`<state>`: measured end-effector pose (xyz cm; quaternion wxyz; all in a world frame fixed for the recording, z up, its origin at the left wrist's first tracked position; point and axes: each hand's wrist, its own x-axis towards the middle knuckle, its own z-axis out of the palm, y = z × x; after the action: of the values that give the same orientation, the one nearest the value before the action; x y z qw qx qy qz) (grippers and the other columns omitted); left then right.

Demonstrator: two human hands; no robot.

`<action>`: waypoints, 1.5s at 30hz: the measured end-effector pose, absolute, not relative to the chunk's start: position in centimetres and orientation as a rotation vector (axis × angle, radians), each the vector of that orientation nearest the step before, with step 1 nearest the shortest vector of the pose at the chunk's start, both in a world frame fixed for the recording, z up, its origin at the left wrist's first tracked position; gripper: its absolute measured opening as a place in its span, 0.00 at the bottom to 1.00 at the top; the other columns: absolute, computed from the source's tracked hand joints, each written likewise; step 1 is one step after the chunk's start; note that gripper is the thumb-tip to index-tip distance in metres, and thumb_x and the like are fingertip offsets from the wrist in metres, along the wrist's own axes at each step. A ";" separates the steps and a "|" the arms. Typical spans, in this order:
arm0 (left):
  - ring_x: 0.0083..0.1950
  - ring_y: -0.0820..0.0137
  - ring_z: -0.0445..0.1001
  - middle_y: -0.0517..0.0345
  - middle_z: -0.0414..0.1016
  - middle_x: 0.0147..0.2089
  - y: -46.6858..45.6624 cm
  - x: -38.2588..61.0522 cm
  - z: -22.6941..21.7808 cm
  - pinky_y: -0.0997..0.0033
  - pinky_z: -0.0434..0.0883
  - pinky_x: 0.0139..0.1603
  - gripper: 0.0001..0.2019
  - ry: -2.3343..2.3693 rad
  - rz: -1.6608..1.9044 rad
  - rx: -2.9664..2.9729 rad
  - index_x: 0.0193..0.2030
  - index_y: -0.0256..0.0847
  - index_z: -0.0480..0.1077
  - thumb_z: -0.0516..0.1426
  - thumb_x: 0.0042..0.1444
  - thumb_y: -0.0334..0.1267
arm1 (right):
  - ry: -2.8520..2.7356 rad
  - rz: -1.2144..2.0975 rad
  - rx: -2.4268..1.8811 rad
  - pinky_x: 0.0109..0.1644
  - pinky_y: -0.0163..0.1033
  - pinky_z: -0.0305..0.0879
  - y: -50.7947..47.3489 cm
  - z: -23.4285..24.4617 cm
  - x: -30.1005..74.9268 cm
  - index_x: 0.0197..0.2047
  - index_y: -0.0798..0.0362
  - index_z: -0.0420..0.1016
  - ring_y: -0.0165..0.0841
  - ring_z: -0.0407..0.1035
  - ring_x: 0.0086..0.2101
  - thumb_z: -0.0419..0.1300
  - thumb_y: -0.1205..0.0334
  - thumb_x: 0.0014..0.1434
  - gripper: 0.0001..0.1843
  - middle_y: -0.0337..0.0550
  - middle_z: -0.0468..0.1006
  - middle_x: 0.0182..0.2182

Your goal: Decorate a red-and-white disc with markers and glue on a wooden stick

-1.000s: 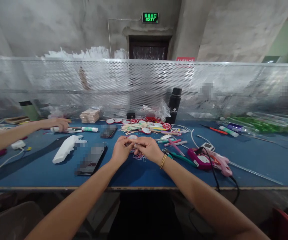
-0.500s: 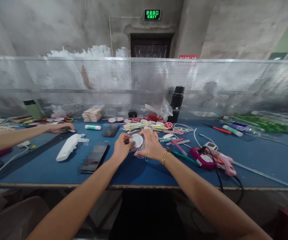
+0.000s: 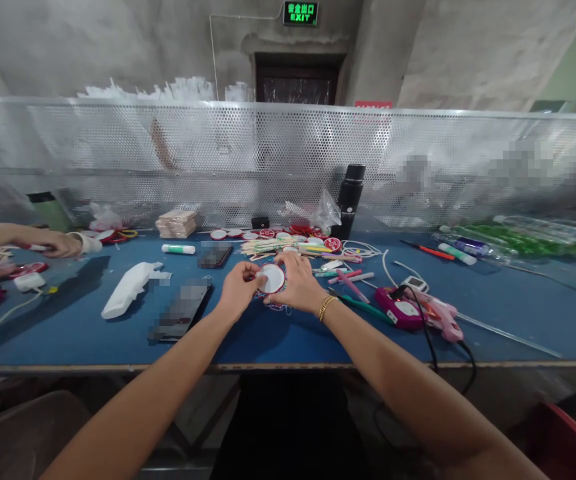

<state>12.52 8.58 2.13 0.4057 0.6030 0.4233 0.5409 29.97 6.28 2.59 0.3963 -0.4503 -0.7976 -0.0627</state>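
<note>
A small round white disc with a red rim [image 3: 272,279] is held up between both my hands over the blue table [image 3: 288,333]. My left hand [image 3: 239,288] pinches its left edge. My right hand [image 3: 298,285], with a gold bracelet on the wrist, curls round its right side. Under my hands lies a tangle of thin pink string [image 3: 281,307]. More red and white discs [image 3: 268,235] and coloured sticks [image 3: 273,247] lie just beyond.
Two phones [image 3: 181,311] [image 3: 215,255], a white packet [image 3: 128,289] and a glue stick [image 3: 178,249] lie to the left. A pink glue gun [image 3: 421,313] with black cord, green pliers [image 3: 365,309] and a black flask [image 3: 349,200] sit right. Another person's hand [image 3: 58,244] works far left. A perforated metal screen [image 3: 288,160] backs the table.
A second ago my hands pinched thin string low over the table; now they hold the round disc raised between them. The other person's hand has drawn back to the far left.
</note>
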 end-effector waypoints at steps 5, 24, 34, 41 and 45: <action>0.26 0.74 0.69 0.63 0.73 0.28 8.7 12.4 2.0 0.74 0.65 0.27 0.15 1.019 1.343 1.618 0.33 0.40 0.67 0.66 0.39 0.39 | -2.076 -0.114 -1.122 0.56 0.50 0.54 6.1 2.6 29.7 0.50 0.53 0.64 0.47 0.66 0.49 0.73 0.42 0.39 0.41 0.51 0.73 0.48; 0.21 0.77 0.68 0.66 0.71 0.25 7.4 12.8 2.8 0.76 0.67 0.21 0.22 0.882 1.250 1.424 0.33 0.40 0.65 0.70 0.37 0.46 | -2.052 0.151 -1.162 0.50 0.50 0.64 5.6 2.9 29.6 0.52 0.53 0.62 0.45 0.70 0.46 0.76 0.49 0.35 0.44 0.50 0.73 0.49; 0.19 0.80 0.65 0.69 0.67 0.23 7.3 12.9 3.2 0.80 0.62 0.17 0.25 0.872 1.285 1.244 0.30 0.39 0.64 0.73 0.31 0.42 | -1.954 0.319 -1.045 0.49 0.46 0.67 5.9 2.5 29.2 0.51 0.52 0.62 0.40 0.70 0.45 0.75 0.53 0.37 0.41 0.47 0.72 0.47; 0.20 0.80 0.63 0.68 0.66 0.25 7.2 12.6 3.2 0.80 0.60 0.18 0.22 0.827 1.227 1.257 0.30 0.40 0.64 0.72 0.34 0.41 | -1.954 0.328 -1.029 0.53 0.48 0.66 6.1 2.2 29.1 0.53 0.51 0.62 0.42 0.69 0.48 0.76 0.51 0.36 0.44 0.48 0.72 0.49; 0.24 0.77 0.65 0.64 0.70 0.29 7.5 12.4 3.0 0.79 0.61 0.20 0.13 0.914 1.264 1.552 0.34 0.41 0.70 0.66 0.44 0.41 | -2.016 0.150 -1.028 0.60 0.54 0.58 6.1 2.0 29.1 0.56 0.51 0.62 0.47 0.66 0.54 0.77 0.51 0.34 0.47 0.52 0.70 0.53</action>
<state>12.38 7.49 3.04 0.4535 0.6285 0.3703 0.5120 29.06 6.09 1.99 0.4229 -0.4108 -0.8055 0.0600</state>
